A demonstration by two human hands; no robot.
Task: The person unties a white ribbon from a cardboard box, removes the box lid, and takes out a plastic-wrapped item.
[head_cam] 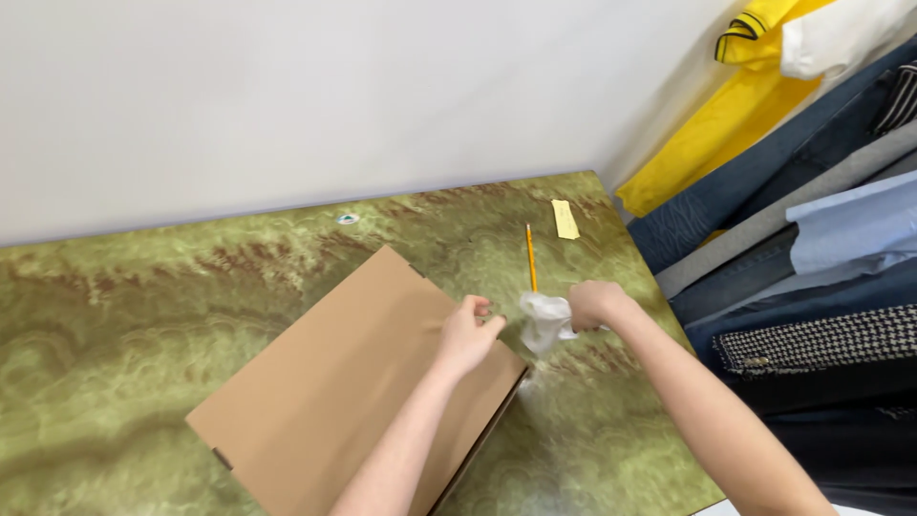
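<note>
A flat brown cardboard box [353, 382] lies on a green and brown marbled table [115, 325]. The box fills the lower middle of the frame and sits at a slant.

The left hand [468, 334] is in the middle of the frame, over the right edge of the box. Its fingers [476, 308] are curled in, but I cannot tell if they grip anything or touch the box.

The right hand [594, 304] is just to the right of the middle. Its fingers are closed around a crumpled white paper [544, 320]. The paper hangs down from the hand, between the two hands and just past the right edge of the box.

A yellow pencil [530, 256] lies on the table just above the white paper, pointing up and down in the frame. A small pale yellow note [565, 219] lies near it, in the upper right part of the table. A tiny round sticker [348, 219] sits near the far edge of the table, above the box.

A white wall [287, 96] fills the top of the frame. On the right side, clothes [812, 220] hang in a row: yellow, blue, grey and a black and white check.
</note>
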